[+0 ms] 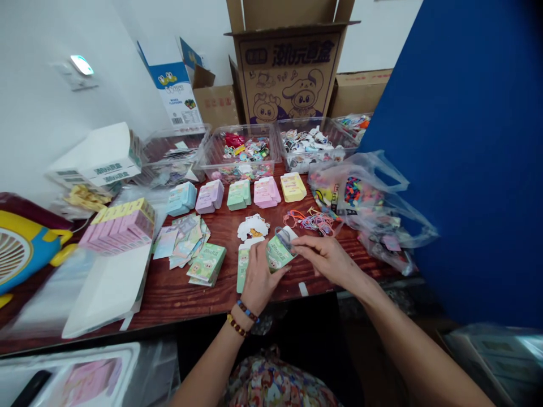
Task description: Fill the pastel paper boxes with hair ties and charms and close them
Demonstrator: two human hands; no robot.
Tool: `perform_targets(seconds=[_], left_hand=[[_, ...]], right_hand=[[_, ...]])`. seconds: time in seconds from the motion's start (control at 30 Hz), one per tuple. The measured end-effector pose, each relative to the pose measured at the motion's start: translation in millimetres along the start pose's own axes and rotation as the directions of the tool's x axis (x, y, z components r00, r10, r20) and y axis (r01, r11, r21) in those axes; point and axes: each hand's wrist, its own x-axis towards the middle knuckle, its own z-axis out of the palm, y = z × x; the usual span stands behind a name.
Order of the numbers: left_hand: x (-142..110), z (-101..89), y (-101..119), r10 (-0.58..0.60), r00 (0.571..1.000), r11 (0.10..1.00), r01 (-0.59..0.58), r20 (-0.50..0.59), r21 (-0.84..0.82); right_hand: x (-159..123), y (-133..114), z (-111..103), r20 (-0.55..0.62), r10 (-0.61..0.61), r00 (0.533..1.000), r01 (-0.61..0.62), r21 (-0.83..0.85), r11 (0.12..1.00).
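Two hands work close together above the near part of the bench [178, 305]. Curled around a small green box [278, 255], the left hand [259, 272] keeps its thumb along the box's lower edge and its fingers behind the left side. This box sits just in front of the person, tilted, its long axis slanting from lower left to upper right; the end with a raised white flap [290, 232] points away from the person and to the right. The right hand [328, 260] comes in from the right, thumb and forefinger drawn close together at that upper end, touching or nearly so. A gray loop [283, 235] shows there; whether the fingertips pinch it or the flap, I cannot tell.

Partly under the left hand lies a second green box [242, 271], its long axis running away from the person. Just beyond are white cutouts [253, 227], with colored cords [314, 221] to their right. Left of the hands, a stack of green boxes [207, 263] leans askew near loose cards [185, 240]. Farther back, five piles of flat cartons [238, 195] stand in a row: blue, purple, green, pink, yellow.
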Motion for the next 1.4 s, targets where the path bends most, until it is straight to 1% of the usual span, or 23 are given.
perform_targets(seconds=[0.1,0.13,0.17,0.27,0.3,0.37,0.43,0.47,0.53,0.57,0.6,0.63,0.67,0.77,0.87,0.93,1.0,1.03,1.07,1.17,1.23,1.33,1.4], left_hand=[[-1,-0.3,3,0.025,0.999,1.0,-0.026,0.041,0.01],[-1,-0.2,3,0.032,0.998,0.999,-0.033,0.051,0.013],[-1,0.1,4,0.038,0.998,0.999,-0.039,0.057,0.014],[-1,1.1,3,0.044,0.996,0.999,-0.045,0.073,0.021],[-1,1.5,2,0.041,0.996,0.999,-0.044,0.076,0.032],[0,2.1,-1,0.033,0.996,0.997,-0.039,0.087,0.069],[0,2.7,-3,0.031,0.994,0.994,-0.042,0.1,0.104],[0,3.1,-3,0.036,0.993,0.992,-0.048,0.108,0.114],[0,4.0,0,0.06,0.99,0.99,-0.076,0.13,0.116],[0,4.6,2,0.074,0.988,0.99,-0.089,0.138,0.112],[0,5.1,4,0.083,0.986,0.989,-0.099,0.143,0.108],[0,5.5,5,0.087,0.986,0.989,-0.102,0.142,0.105],[1,5.8,6,0.083,0.987,0.99,-0.097,0.135,0.103],[2,5.5,5,0.038,0.995,0.995,-0.047,0.094,0.092],[3,4.4,2,0.013,0.996,0.996,-0.021,0.09,0.089],[5,3.9,3,0.029,0.993,0.993,-0.041,0.114,0.108],[5,3.7,6,0.054,0.989,0.989,-0.072,0.138,0.131],[5,3.5,8,0.067,0.987,0.987,-0.087,0.147,0.138],[5,3.4,10,0.079,0.984,0.985,-0.102,0.158,0.139],[4,3.2,15,0.112,0.972,0.983,-0.14,0.208,0.122],[3,3.9,15,0.116,0.967,0.981,-0.147,0.229,0.123],[3,6.4,11,0.099,0.973,0.981,-0.131,0.21,0.143],[3,8.5,8,0.075,0.981,0.982,-0.104,0.18,0.159]], right_hand=[[5,2,2,-0.058,0.035,0.998,-0.033,0.037,0.999],[7,4,3,-0.05,0.052,0.997,-0.049,0.05,0.998],[8,5,4,-0.016,0.062,0.998,-0.061,0.055,0.997],[10,10,6,0.15,0.058,0.987,-0.06,0.014,0.998],[9,11,6,0.175,0.058,0.983,-0.059,0.006,0.998],[8,13,3,0.144,0.081,0.986,-0.087,0.035,0.996],[8,13,0,0.036,0.094,0.995,-0.096,0.067,0.993],[9,14,-2,-0.034,0.063,0.997,-0.062,0.05,0.997],[13,15,-4,-0.132,-0.088,0.987,0.08,-0.063,0.995],[15,16,-4,-0.144,-0.18,0.973,0.161,-0.137,0.977],[16,17,-4,-0.134,-0.252,0.958,0.222,-0.205,0.953],[17,19,-3,-0.107,-0.292,0.95,0.257,-0.259,0.931],[17,21,-2,-0.083,-0.305,0.949,0.268,-0.297,0.916],[10,29,3,-0.042,-0.294,0.955,0.267,-0.317,0.91],[2,34,5,0.009,-0.265,0.964,0.261,-0.211,0.942],[1,34,4,-0.038,-0.201,0.979,0.195,-0.12,0.973],[4,34,1,-0.143,-0.159,0.977,0.15,-0.072,0.986],[6,34,-1,-0.182,-0.167,0.969,0.154,-0.084,0.985],[9,34,-3,-0.191,-0.195,0.962,0.174,-0.121,0.977],[15,37,-6,-0.083,-0.293,0.952,0.262,-0.267,0.927],[16,39,-6,-0.042,-0.308,0.95,0.28,-0.316,0.906],[12,41,-5,-0.114,-0.289,0.95,0.243,-0.305,0.921],[9,39,-5,-0.173,-0.233,0.957,0.196,-0.205,0.959]])
